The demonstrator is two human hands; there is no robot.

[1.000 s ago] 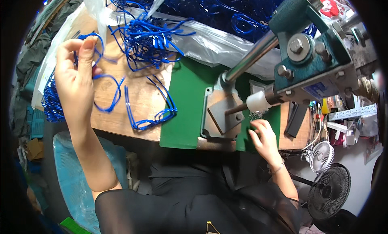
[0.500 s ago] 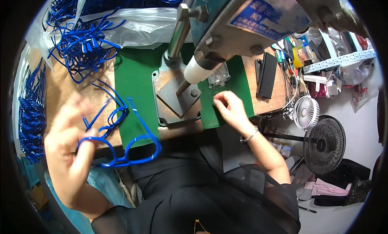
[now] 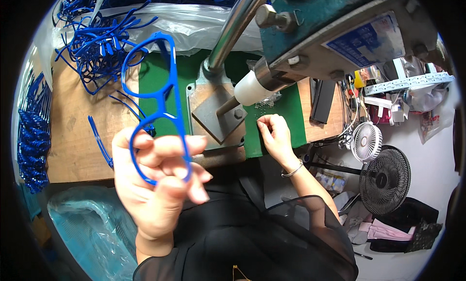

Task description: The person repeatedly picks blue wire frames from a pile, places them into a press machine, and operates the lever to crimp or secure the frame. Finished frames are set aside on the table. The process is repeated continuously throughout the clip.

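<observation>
My left hand [image 3: 148, 196] is raised in front of the bench with a blue glasses frame [image 3: 161, 102] held up on end. Its fingers curl through and around the lower rim; the upper rim stands above them with no lens visible. On the green mat [image 3: 296, 111], my right hand [image 3: 276, 135] rests with thumb and forefinger together beside a scatter of tiny metal bits [image 3: 262, 106]. Whether a bit is between those fingertips is too small to tell. Between the hands stands a hand press with a white collar [image 3: 250, 89] and a rod above a diamond-shaped metal plate [image 3: 213, 125].
A tangled heap of blue glasses frames [image 3: 104, 62] lies at the far left, with a stacked row of blue ones [image 3: 34, 135] along the left edge. Loose blue pieces [image 3: 100, 142] lie on the wooden bench. A dark case [image 3: 323, 101] and fans [image 3: 386, 179] are at right.
My left hand has brought the glasses frame rightward and up, turning it from lying sideways to standing on end. My right hand stays by the metal bits, and the view has shifted slightly.
</observation>
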